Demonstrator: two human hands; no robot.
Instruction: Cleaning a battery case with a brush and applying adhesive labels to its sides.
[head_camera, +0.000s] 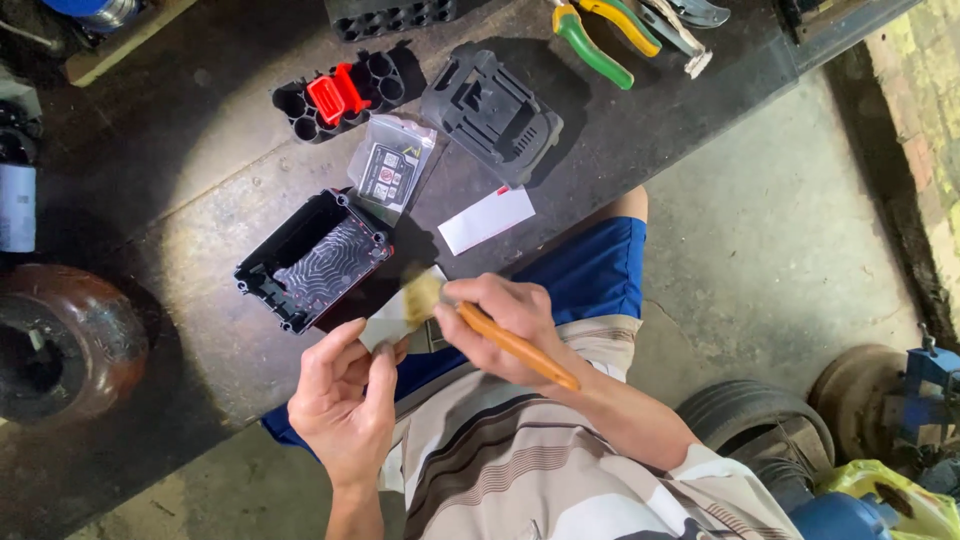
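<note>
Dark and stained, the desk (640, 140) is running slantwise across a dim workshop with a bare concrete floor (770, 250) beside it. At its near edge the left hand (345, 400) is pinching a small pale card-like piece (392, 322) between thumb and fingers, holding it just above the lap. The right hand (500, 325) is closed around the orange wooden handle of a brush (480, 325), and the brush's light bristles, blurred, are touching the top of that piece. The piece is looking flat, whitish and slightly grey at one corner. Just beyond the hands an open black plastic case half (312, 260) with a ribbed, dusty floor is lying on the desk. Farther back a second black case half (492, 112), a clear bag with a small board (390, 165), a white slip of paper (487, 218) and a black cell holder with a red insert (340, 95) are lying near one another. Pliers with green and yellow grips (600, 35) are resting at the far edge.
</note>
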